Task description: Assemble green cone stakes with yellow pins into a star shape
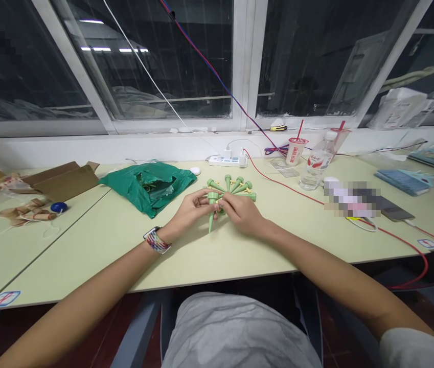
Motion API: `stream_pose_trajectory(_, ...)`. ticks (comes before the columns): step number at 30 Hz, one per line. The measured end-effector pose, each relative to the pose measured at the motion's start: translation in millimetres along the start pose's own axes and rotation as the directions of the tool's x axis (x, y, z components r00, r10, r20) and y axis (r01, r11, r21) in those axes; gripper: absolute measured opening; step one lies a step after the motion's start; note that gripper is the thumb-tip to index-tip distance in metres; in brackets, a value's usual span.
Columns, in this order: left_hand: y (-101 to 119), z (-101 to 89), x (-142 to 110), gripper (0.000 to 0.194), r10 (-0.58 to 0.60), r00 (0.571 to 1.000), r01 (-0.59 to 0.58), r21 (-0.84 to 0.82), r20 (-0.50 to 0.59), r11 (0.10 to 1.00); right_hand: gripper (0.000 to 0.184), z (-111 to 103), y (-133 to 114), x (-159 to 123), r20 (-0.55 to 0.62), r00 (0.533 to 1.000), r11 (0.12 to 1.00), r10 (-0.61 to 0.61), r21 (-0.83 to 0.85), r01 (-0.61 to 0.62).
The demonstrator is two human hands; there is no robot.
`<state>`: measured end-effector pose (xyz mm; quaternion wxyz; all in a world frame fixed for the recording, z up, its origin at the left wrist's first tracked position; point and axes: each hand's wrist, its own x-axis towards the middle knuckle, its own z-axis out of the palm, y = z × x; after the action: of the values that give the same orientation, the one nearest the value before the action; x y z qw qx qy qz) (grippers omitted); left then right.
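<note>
My left hand (189, 210), with a woven band at its wrist, is closed around a green plant watering spike (212, 197), its pointed end down toward me. My right hand (243, 212) is pinched right beside it, fingertips meeting those of my left hand. What the right fingertips grip is small and mostly hidden. Just beyond both hands, several more green watering spikes (246, 185) with small yellow parts lie fanned out on the table (217, 260).
A torn green plastic bag (124, 183) lies left of my hands. Further left are cardboard (63, 181) and wooden toys (28, 212). A power strip (224, 161) stands behind. To the right are a water bottle (312, 171), a drink cup (295, 152), a phone (396, 208) and red cable.
</note>
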<state>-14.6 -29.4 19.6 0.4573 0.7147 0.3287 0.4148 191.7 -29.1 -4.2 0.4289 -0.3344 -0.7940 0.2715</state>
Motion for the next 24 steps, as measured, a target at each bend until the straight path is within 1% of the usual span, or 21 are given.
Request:
stream_pose_trajectory(2, 0, 0.2, 1, 0.048, -0.032, 0.998, 0.035, -0.073, 0.050, 0.997, 0.035, -4, 0, -1, -0.026, 0.993, 0.978, -0.119, -0.176, 0.113)
stream_pose_trajectory(3, 1, 0.7, 1, 0.048, -0.025, 0.999, 0.028, -0.063, 0.042, 0.998, 0.034, -5, 0, -1, -0.035, 0.988, 0.966, -0.151, -0.217, 0.140)
stream_pose_trajectory(4, 1, 1.4, 0, 0.049, -0.008, 1.000, 0.009, -0.029, 0.020, 1.000, 0.034, -4, 1, -1, -0.032, 0.988, 0.966, -0.154, -0.213, 0.143)
stream_pose_trajectory(6, 1, 2.7, -2, 0.049, 0.053, 0.997, -0.048, 0.095, -0.049, 0.994, 0.037, -1, 1, 0, -0.041, 0.994, 0.990, -0.097, -0.110, 0.092)
stream_pose_trajectory(8, 0, 3.0, -4, 0.047, 0.135, 0.985, -0.108, 0.228, -0.107, 0.968, 0.042, 3, 0, 0, -0.035, 0.999, 0.998, 0.004, 0.056, -0.002)
stream_pose_trajectory(10, -1, 2.3, -5, 0.045, 0.189, 0.975, -0.143, 0.318, -0.121, 0.937, 0.046, 7, -1, -1, -0.009, 0.996, 0.979, 0.085, 0.188, -0.082)
stream_pose_trajectory(12, -1, 1.1, -6, 0.046, 0.202, 0.973, -0.151, 0.352, -0.112, 0.924, 0.049, 8, -1, 0, 0.011, 0.992, 0.960, 0.123, 0.251, -0.122)
stream_pose_trajectory(15, 3, -0.8, -4, 0.043, 0.158, 0.984, -0.126, 0.296, -0.087, 0.947, 0.053, 5, 1, 1, -0.001, 0.991, 0.944, 0.133, 0.305, -0.126)
stream_pose_trajectory(19, 10, -3.5, 1, 0.038, 0.058, 0.997, -0.053, 0.108, -0.042, 0.993, 0.055, 3, 5, 3, -0.032, 0.988, 0.924, 0.154, 0.359, -0.133)
stream_pose_trajectory(22, 7, -7.8, 7, 0.039, 0.006, 1.000, -0.006, 0.005, -0.029, 1.000, 0.054, 1, 6, 7, -0.017, 0.978, 0.891, 0.206, 0.416, -0.181)
stream_pose_trajectory(24, 1, -12.9, 15, 0.041, -0.016, 0.998, 0.013, -0.042, -0.061, 0.999, 0.054, -4, 8, 12, -0.025, 0.970, 0.860, 0.243, 0.469, -0.203)
